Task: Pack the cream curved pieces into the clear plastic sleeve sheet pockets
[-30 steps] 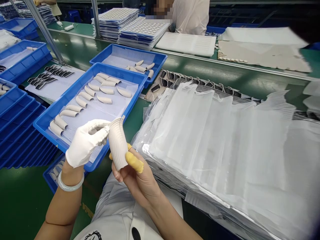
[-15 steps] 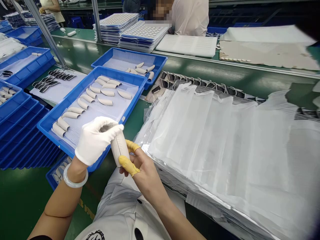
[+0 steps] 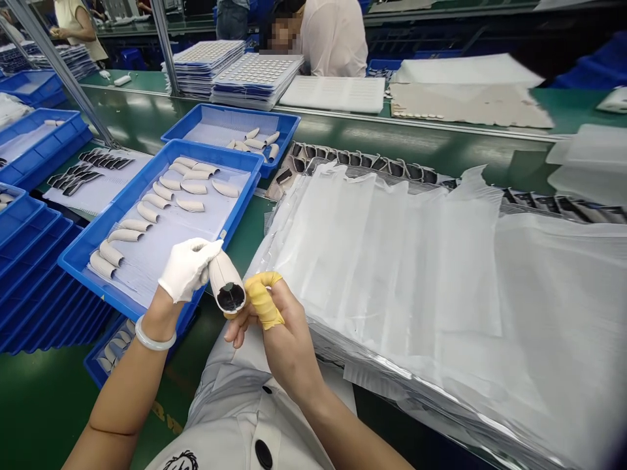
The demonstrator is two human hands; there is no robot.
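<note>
My left hand [image 3: 189, 269], in a white glove with a bracelet at the wrist, is closed on the upper end of a cream ribbed curved sleeve [image 3: 223, 274]. A seam runs along the sleeve, and its open dark-lined end faces me. My right hand [image 3: 279, 320] has yellow finger cots on its thumb and forefinger. Its fingers are closed at the right side and underside of the sleeve's open end. Beyond my left hand, several similar cream pieces [image 3: 191, 187] lie in rows on a white liner in a blue tray [image 3: 73, 258].
A second blue tray [image 3: 171, 134] with cream pieces stands behind. Stacked blue trays [image 3: 29, 281] rise at the left. Translucent sheets [image 3: 416, 274] cover a wide stack at the right. Dark pieces [image 3: 78, 179] lie on a sheet. A co-worker [image 3: 333, 39] sits across the bench.
The sleeve has tipped so that its open dark end now faces me. My right thumb has come off its front face to the rim side. The camera view has shifted slightly.
</note>
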